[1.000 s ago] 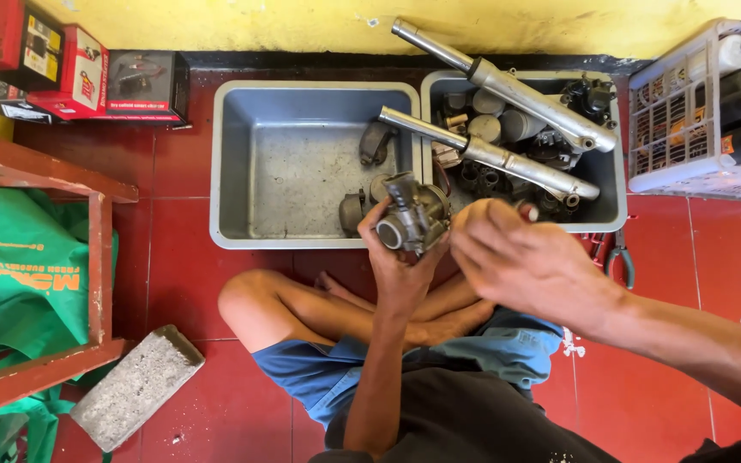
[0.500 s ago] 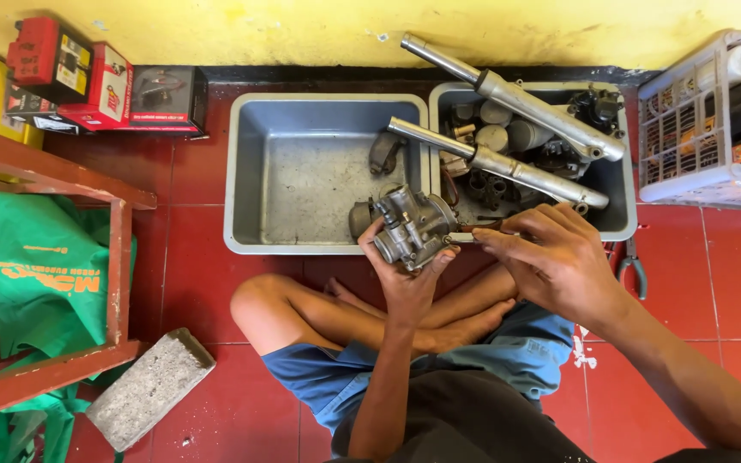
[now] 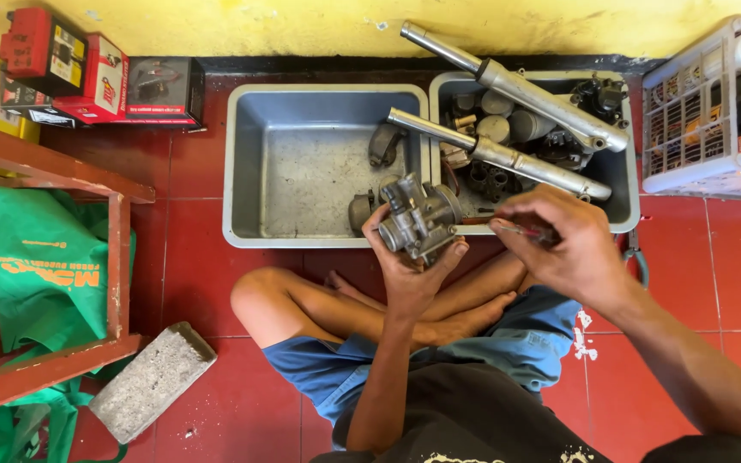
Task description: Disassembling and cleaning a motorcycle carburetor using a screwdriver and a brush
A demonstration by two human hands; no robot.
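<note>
I sit cross-legged on a red tiled floor. My left hand (image 3: 409,266) holds up a grey metal carburetor (image 3: 418,214) over the near rim of the left grey tray (image 3: 246,167). My right hand (image 3: 559,244) grips a thin screwdriver (image 3: 521,230) with a reddish handle; its shaft points left toward the carburetor's side. The tool's tip is hidden behind the carburetor body.
The right grey tray (image 3: 623,210) holds two long metal fork tubes (image 3: 516,81) and several dark engine parts. A white plastic crate (image 3: 701,111) stands at right. Red boxes (image 3: 87,77) line the yellow wall. A red wooden frame (image 3: 117,257), green bag (image 3: 40,274) and concrete block (image 3: 152,381) lie left.
My right hand has pulled back to the right of the carburetor and now holds the screwdriver toward its side. The left hand keeps the carburetor in about the same place.
</note>
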